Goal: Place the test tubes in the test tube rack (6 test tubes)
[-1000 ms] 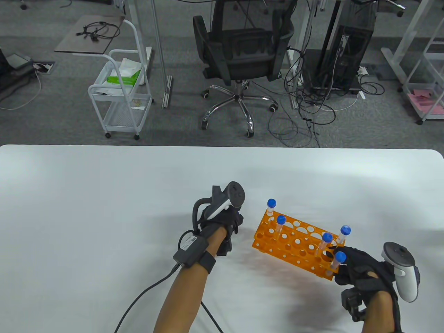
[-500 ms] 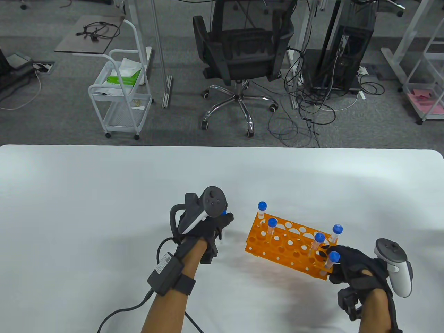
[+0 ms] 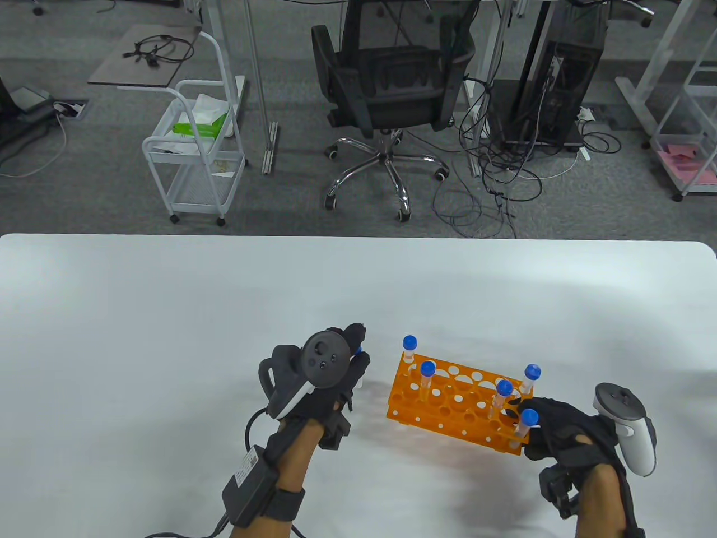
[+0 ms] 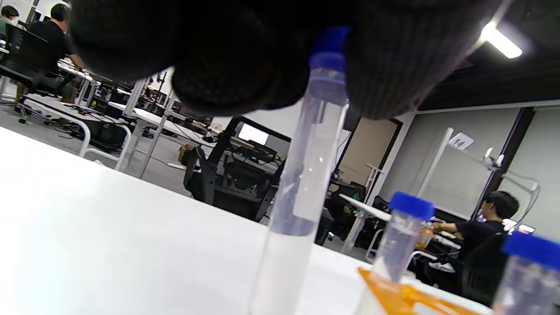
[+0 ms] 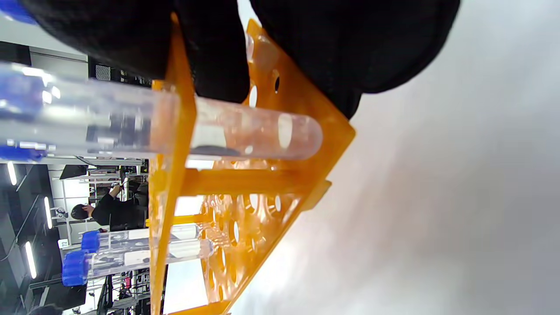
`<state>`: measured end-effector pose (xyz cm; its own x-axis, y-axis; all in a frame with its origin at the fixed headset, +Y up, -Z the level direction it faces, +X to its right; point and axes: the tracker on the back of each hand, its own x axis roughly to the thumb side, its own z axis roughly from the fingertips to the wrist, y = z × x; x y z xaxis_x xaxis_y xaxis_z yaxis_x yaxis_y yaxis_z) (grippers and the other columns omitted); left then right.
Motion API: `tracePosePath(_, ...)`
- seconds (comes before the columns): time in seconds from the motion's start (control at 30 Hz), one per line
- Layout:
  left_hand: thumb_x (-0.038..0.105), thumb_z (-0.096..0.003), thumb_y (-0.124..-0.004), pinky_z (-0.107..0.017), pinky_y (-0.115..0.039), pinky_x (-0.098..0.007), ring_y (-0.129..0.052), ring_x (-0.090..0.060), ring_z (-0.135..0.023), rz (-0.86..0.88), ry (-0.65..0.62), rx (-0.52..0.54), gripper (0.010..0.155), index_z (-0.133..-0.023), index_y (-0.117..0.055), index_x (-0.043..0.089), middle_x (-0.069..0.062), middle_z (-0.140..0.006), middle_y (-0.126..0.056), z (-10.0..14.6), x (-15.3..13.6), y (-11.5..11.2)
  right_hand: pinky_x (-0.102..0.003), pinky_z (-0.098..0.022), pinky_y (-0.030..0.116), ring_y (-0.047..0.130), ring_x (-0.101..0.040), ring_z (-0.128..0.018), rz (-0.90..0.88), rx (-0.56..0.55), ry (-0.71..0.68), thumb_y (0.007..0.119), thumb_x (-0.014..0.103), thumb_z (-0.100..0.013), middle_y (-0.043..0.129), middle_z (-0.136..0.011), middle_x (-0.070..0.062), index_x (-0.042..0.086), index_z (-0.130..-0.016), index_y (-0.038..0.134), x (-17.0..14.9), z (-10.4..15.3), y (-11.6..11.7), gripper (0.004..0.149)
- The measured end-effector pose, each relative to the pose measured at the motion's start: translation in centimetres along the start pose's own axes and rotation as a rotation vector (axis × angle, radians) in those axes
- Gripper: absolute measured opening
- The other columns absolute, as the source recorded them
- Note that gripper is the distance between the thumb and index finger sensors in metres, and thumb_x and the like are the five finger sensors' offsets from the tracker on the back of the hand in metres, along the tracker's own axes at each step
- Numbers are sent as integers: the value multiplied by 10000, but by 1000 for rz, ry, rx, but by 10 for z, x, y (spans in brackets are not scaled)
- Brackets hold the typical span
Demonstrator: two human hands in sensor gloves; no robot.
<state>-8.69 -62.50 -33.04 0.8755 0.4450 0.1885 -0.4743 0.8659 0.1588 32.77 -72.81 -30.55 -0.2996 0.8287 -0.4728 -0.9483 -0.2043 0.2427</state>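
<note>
- From above, the left hand (image 3: 327, 386) is just left of the orange rack (image 3: 456, 406); only a blue cap and a sliver of tube (image 3: 358, 367) show past its fingers, the tracker (image 3: 313, 367) covering the rest.
- The left wrist view shows that tube (image 4: 302, 175) in full: clear, upright, pinched at the blue cap between gloved fingertips (image 4: 385, 74), its lower end running out of the bottom edge.
- The rack sits on the white worktop (image 3: 168, 336), near the front edge, right of centre, turned at an angle. Five blue-capped tubes stand in it: two at the left end (image 3: 427, 378), three at the right end (image 3: 504, 395).
- The right hand (image 3: 560, 437) grips the rack's right end, fingers closed around the corner.
- The right wrist view, turned on its side, shows what the top camera misses: a fingertip (image 5: 218, 65) pressing the rack's top plate (image 5: 175, 131) beside a seated tube (image 5: 218, 129), whose round end reaches the lower plate.
- Whether the rack's base lies flat on the worktop is hard to tell.
- The far holes of the rack are blurred in the wrist views.
- Beyond the worktop: grey carpet, a black office chair (image 3: 392, 95), a white cart (image 3: 196, 151), loose cables (image 3: 493, 185). The left wrist view shows seated people in black (image 4: 485, 236) at desks.
</note>
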Motion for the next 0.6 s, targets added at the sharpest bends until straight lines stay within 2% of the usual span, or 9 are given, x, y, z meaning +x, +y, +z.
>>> tracePosePath(0.27, 462, -382, -912, -275, -874, -381, -1020, -164, -364, 6, -157, 39, 516, -860, -867, 271, -42, -664, -1010, 18, 33, 20, -513, -496, 832, 991, -336, -705, 4, 15, -5, 775, 538, -495, 723, -1046, -172, 215, -878, 827, 3, -1, 3, 504)
tracePosePath(0.6, 460, -379, -916, -279, -876, -380, -1022, -163, -368, -48, -213, 23, 513, -855, -867, 278, -36, -660, -1015, 23, 49, 10, -514, -496, 832, 988, -338, -708, -3, 22, -8, 774, 539, -496, 718, -1051, -168, 218, -881, 825, 3, -1, 3, 504)
